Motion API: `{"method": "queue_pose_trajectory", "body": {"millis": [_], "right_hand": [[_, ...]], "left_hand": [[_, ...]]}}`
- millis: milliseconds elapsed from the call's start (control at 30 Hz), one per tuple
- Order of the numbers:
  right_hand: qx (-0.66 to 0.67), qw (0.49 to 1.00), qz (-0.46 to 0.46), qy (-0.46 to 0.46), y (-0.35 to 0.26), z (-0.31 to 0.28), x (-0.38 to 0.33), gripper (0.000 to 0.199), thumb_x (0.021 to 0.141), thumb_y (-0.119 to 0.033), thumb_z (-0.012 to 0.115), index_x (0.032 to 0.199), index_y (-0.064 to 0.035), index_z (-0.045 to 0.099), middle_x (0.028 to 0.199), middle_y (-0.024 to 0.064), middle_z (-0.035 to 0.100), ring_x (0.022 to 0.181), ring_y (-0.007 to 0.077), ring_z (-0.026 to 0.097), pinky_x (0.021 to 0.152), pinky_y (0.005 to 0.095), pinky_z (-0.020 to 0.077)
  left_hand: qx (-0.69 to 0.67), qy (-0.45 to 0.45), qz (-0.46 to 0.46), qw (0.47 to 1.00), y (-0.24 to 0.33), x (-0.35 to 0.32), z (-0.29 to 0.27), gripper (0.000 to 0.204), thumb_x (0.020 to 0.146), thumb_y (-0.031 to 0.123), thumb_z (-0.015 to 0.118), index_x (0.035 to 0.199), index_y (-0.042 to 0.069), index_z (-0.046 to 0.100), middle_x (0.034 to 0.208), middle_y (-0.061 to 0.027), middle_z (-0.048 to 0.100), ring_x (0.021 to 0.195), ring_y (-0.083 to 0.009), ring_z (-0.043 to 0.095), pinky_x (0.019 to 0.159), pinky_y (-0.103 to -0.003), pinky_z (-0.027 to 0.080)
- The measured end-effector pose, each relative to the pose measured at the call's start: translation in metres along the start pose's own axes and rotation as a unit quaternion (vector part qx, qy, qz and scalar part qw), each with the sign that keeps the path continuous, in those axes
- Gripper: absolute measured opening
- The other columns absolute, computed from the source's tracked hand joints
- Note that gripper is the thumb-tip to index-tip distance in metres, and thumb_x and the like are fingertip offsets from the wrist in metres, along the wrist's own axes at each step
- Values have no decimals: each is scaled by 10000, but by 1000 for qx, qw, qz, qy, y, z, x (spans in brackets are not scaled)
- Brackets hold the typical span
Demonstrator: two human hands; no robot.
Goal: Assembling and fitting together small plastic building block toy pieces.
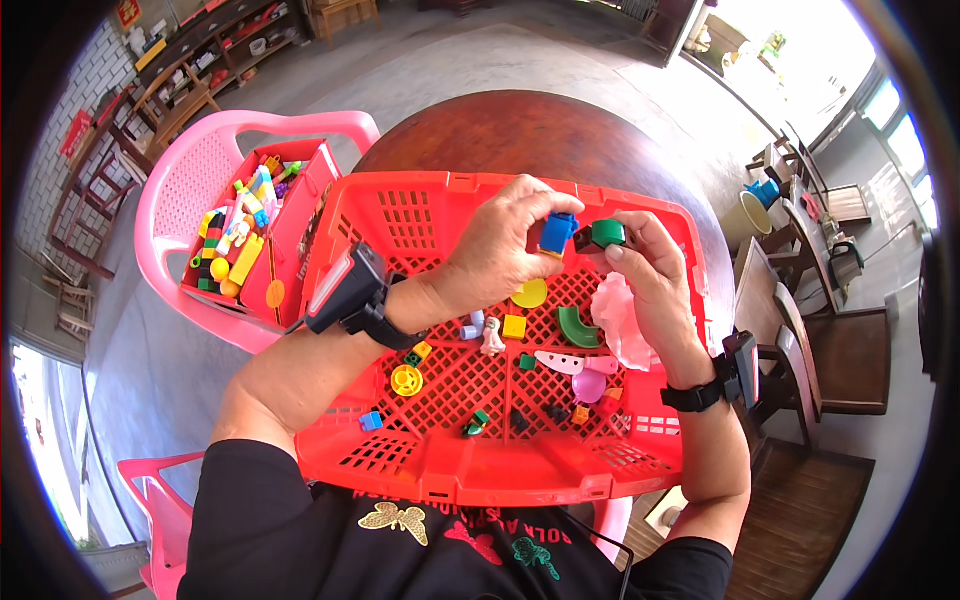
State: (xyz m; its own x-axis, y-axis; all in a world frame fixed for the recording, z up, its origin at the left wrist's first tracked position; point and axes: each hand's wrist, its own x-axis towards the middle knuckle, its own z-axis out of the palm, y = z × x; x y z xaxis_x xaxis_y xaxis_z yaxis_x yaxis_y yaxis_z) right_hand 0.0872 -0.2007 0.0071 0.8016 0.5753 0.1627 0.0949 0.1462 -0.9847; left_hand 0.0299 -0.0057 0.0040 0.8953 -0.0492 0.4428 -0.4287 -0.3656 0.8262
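Observation:
Above a red plastic basket [400,480], my left hand [500,245] is closed on a blue toy block [557,234], with a bit of yellow showing under it. Close beside it, my right hand [650,260] pinches a green toy block [607,233] with a dark part on its left side. The two blocks are a small gap apart. Below them in the basket lie a yellow disc [530,293], a green curved piece [577,328], a toy knife [575,363], a small white figure [492,337], a yellow wheel-like piece [407,380] and a crumpled pink piece [620,320].
The basket rests partly on a round brown table [520,130]. To the left, a pink plastic chair [160,200] holds a red box [305,215] full of colourful toy pieces. Wooden chairs [845,350] stand at the right, and a wooden shelf [230,60] is at the far left.

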Motion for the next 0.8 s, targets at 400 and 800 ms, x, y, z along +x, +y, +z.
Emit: {"method": "queue_pose_trajectory", "body": {"millis": [400,800], "right_hand": [[-14,1000,-19,3,-3,4,0,178,881,-39,554,1057,-18,531,937,17,572,906,86,533,830,237,440],[5,1000,-22,-4,-3,3,-2,202,855,12,579,1049,-23,531,921,0,567,890,63,526,809,220,437]], "left_hand": [[57,-4,92,994,-2,-1,3,499,672,-77,667,1138,87,594,1051,-72,493,1027,-219,526,886,-320,446],[-324,-89,-176,925,8,-3,-1,528,803,-60,616,1286,92,463,893,5,547,820,-57,552,680,-189,494]]}}
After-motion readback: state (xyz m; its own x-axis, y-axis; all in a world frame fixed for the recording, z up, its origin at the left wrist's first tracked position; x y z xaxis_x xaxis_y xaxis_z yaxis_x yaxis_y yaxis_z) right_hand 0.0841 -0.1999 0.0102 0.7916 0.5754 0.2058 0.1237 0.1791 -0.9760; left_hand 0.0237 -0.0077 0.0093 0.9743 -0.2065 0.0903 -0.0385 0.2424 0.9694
